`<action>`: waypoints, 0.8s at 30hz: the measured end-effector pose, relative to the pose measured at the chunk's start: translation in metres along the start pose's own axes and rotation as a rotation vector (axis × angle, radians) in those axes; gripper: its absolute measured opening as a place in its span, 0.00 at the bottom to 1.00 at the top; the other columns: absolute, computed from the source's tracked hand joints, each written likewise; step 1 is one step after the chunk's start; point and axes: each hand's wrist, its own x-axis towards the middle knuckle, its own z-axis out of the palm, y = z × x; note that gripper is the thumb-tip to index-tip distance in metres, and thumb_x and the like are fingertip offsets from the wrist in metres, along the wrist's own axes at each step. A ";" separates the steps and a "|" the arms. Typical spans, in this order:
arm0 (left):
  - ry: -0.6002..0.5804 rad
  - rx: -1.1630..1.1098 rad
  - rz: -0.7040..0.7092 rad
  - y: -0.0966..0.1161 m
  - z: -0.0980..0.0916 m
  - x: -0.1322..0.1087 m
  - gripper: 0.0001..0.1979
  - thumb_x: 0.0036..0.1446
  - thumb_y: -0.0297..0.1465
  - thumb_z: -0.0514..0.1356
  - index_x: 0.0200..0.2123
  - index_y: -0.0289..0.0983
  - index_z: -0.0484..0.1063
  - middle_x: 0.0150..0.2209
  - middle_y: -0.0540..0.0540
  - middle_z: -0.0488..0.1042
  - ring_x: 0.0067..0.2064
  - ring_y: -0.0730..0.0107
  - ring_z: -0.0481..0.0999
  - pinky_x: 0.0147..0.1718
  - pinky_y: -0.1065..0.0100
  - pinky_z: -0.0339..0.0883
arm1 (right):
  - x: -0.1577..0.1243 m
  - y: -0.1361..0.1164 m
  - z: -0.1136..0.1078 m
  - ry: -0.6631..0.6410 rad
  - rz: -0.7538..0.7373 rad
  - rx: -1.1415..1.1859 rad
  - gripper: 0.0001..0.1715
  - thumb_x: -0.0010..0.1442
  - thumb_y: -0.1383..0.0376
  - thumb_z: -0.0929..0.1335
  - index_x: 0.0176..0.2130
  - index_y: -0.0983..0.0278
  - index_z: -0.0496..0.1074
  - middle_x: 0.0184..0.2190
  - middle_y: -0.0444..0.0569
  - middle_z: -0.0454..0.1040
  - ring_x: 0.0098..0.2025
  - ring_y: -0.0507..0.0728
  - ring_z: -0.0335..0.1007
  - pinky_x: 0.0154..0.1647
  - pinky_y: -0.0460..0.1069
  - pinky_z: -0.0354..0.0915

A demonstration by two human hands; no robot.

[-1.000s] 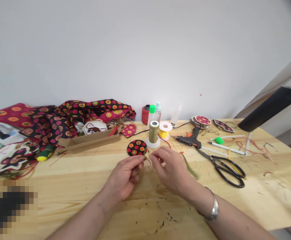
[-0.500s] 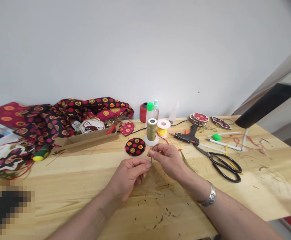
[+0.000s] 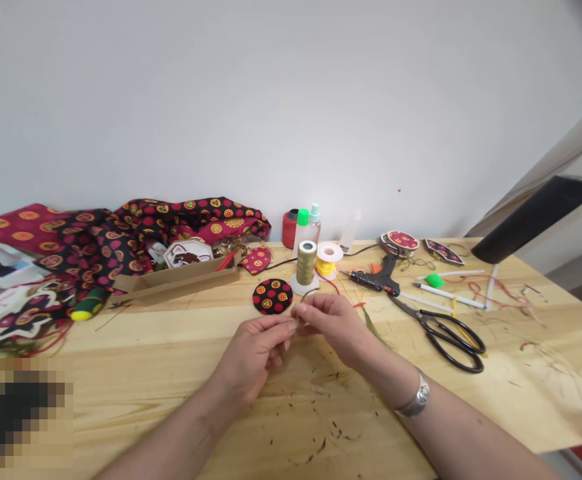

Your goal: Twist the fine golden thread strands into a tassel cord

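Note:
Above the table's middle, my left hand [image 3: 259, 348] and my right hand [image 3: 335, 325] meet fingertip to fingertip. Both pinch a thin olive cord [image 3: 310, 292], a short end of which shows above my right fingers; the rest is mostly hidden by the fingers. Just behind the hands stands a spool of olive thread [image 3: 306, 265]. A round patch of black patterned fabric [image 3: 273, 297] lies behind my left hand. Beside my right wrist, an olive tassel [image 3: 372, 325] with a red tie is partly covered by the forearm.
To the right lie black-handled scissors [image 3: 453, 339], a glue gun [image 3: 377, 279] and a white pencil [image 3: 448, 294]. A yellow spool [image 3: 326, 265] and small bottles [image 3: 301, 230] stand at the back. Patterned cloth [image 3: 95, 233] and a cardboard tray [image 3: 181, 283] occupy the left. Dark scraps litter the front.
The fingertips of both hands have come closer together and shifted slightly left. The piece of cord that showed between them is now mostly covered. The view has tilted slightly.

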 end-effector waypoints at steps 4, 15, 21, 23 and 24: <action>-0.044 0.040 -0.007 -0.002 -0.002 0.001 0.08 0.42 0.34 0.63 0.24 0.33 0.72 0.16 0.55 0.59 0.17 0.84 0.52 0.16 0.77 0.40 | 0.000 0.001 0.000 0.040 -0.101 -0.189 0.08 0.48 0.65 0.68 0.22 0.68 0.68 0.19 0.42 0.66 0.22 0.47 0.58 0.25 0.44 0.57; -0.121 0.113 -0.006 -0.003 -0.002 -0.002 0.10 0.44 0.31 0.61 0.17 0.33 0.67 0.14 0.55 0.57 0.17 0.82 0.51 0.17 0.74 0.39 | 0.008 -0.001 -0.014 0.116 -0.122 -0.268 0.13 0.50 0.61 0.66 0.20 0.66 0.63 0.18 0.40 0.59 0.22 0.48 0.51 0.24 0.45 0.51; -0.187 0.120 -0.022 -0.003 -0.002 -0.002 0.10 0.45 0.31 0.61 0.16 0.33 0.66 0.14 0.55 0.58 0.17 0.82 0.51 0.17 0.73 0.39 | 0.007 0.000 -0.015 0.094 -0.111 -0.268 0.18 0.53 0.59 0.62 0.17 0.65 0.58 0.15 0.39 0.55 0.20 0.48 0.49 0.22 0.45 0.48; -0.203 0.132 -0.027 -0.003 -0.002 -0.002 0.09 0.45 0.31 0.61 0.19 0.33 0.69 0.14 0.55 0.58 0.17 0.82 0.51 0.17 0.73 0.40 | 0.006 0.001 -0.015 0.088 -0.097 -0.220 0.19 0.54 0.60 0.61 0.17 0.65 0.58 0.15 0.40 0.56 0.20 0.48 0.50 0.22 0.45 0.48; -0.203 0.137 -0.030 -0.003 -0.002 -0.002 0.08 0.45 0.31 0.62 0.20 0.33 0.70 0.14 0.56 0.58 0.17 0.82 0.51 0.18 0.73 0.40 | 0.006 0.001 -0.014 0.087 -0.089 -0.195 0.19 0.54 0.60 0.61 0.16 0.65 0.59 0.15 0.40 0.56 0.20 0.48 0.51 0.22 0.45 0.48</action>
